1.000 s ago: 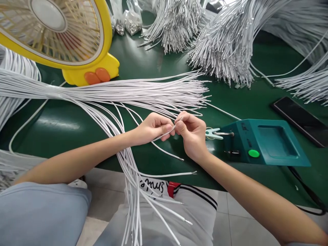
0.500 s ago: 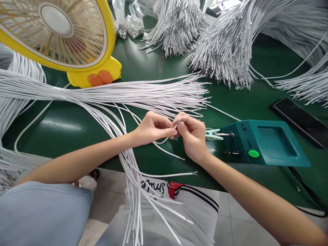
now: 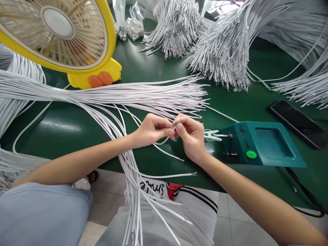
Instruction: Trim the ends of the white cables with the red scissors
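Between both hands runs one white cable (image 3: 167, 139), its thin stripped end showing at the fingertips. My left hand (image 3: 153, 130) pinches this cable between thumb and fingers. At the cable's tip my right hand (image 3: 191, 136) is closed, thumb against forefinger. The two hands meet at the fingertips above the green table. Behind them lies a bundle of white cables (image 3: 143, 92), its cut ends pointing right. A looser bunch of cables (image 3: 129, 164) passes under my left forearm and hangs over the table edge onto my lap.
A yellow fan (image 3: 112, 73) stands at the back left. Right of my right hand is a teal device (image 3: 263, 145) with a green button and a light clothespin (image 3: 214, 135). A black phone (image 3: 297, 123) lies beyond it. Thick cable bundles (image 3: 220, 51) and small bags of metal parts (image 3: 135, 27) fill the back.
My right thumb and forefinger have closed further over the cable's tip, so less of it shows. The hands otherwise hold nearly the same place; the view has shifted slightly.
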Demonstrator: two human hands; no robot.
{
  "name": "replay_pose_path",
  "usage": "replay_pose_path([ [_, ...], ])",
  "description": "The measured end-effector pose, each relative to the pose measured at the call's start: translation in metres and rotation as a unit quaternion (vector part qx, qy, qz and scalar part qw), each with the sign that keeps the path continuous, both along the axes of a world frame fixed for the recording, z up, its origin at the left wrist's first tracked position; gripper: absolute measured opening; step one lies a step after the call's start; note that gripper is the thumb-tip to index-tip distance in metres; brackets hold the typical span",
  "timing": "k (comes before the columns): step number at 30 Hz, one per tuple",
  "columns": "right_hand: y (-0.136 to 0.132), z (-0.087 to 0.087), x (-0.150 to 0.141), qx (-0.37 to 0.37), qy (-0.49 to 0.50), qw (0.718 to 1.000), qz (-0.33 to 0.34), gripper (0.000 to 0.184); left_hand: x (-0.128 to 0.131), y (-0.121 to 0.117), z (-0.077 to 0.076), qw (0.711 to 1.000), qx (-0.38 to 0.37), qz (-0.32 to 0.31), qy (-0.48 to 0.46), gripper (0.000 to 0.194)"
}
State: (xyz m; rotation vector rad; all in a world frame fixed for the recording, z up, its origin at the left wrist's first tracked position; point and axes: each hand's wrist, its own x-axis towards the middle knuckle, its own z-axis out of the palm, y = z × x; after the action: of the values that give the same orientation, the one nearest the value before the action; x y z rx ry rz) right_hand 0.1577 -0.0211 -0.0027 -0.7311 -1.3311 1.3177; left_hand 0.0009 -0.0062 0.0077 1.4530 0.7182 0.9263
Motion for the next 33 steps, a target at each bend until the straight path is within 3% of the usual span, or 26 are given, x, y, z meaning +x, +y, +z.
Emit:
replay_pose_path([
  [3, 0.001, -0.002, 0.001, -0.032, 0.014, 0.999, -0.005, 0.020, -0.002, -0.001, 0.004, 0.999, -0.044, -0.027, -0.003, 0.028],
  [5, 0.002, -0.003, 0.001, -0.066, 0.021, 0.998, -0.004, 0.021, -0.004, -0.004, 0.008, 0.991, -0.097, -0.089, 0.006, 0.030],
  [8, 0.004, -0.004, 0.000, -0.083, -0.031, 0.996, 0.016, 0.018, -0.005, -0.012, 0.014, 0.934, -0.158, -0.313, 0.064, 0.031],
  [10, 0.003, -0.005, -0.002, -0.035, -0.125, 0.990, 0.051, 0.016, -0.006, -0.015, 0.014, 0.902, -0.104, -0.407, 0.102, 0.032],
  [11, 0.002, -0.006, -0.002, 0.009, -0.183, 0.980, 0.075, 0.015, -0.006, -0.016, 0.013, 0.911, -0.027, -0.394, 0.117, 0.032],
  [13, -0.001, -0.008, -0.003, 0.101, -0.278, 0.949, 0.110, 0.011, -0.007, -0.014, 0.008, 0.936, 0.199, -0.253, 0.142, 0.029],
  [15, -0.005, -0.010, -0.004, 0.166, -0.346, 0.916, 0.117, 0.008, -0.008, -0.009, 0.002, 0.898, 0.404, -0.054, 0.163, 0.029],
  [17, -0.008, -0.009, -0.004, 0.186, -0.389, 0.896, 0.107, 0.010, -0.009, -0.003, -0.003, 0.845, 0.490, 0.087, 0.196, 0.030],
  [19, -0.011, -0.007, -0.005, 0.214, -0.417, 0.875, 0.119, 0.013, -0.010, 0.004, -0.006, 0.821, 0.485, 0.165, 0.253, 0.027],
  [22, -0.016, -0.002, -0.004, 0.277, -0.420, 0.843, 0.192, 0.018, -0.011, 0.012, -0.010, 0.791, 0.444, 0.190, 0.375, 0.021],
  [25, -0.020, 0.000, -0.004, 0.309, -0.417, 0.821, 0.237, 0.020, -0.014, 0.019, -0.016, 0.767, 0.426, 0.134, 0.461, 0.023],
  [29, -0.021, 0.001, -0.005, 0.316, -0.407, 0.821, 0.248, 0.019, -0.015, 0.023, -0.022, 0.766, 0.414, 0.091, 0.483, 0.024],
  [33, -0.020, 0.001, -0.005, 0.311, -0.403, 0.825, 0.248, 0.019, -0.012, 0.022, -0.020, 0.746, 0.427, 0.085, 0.504, 0.024],
])
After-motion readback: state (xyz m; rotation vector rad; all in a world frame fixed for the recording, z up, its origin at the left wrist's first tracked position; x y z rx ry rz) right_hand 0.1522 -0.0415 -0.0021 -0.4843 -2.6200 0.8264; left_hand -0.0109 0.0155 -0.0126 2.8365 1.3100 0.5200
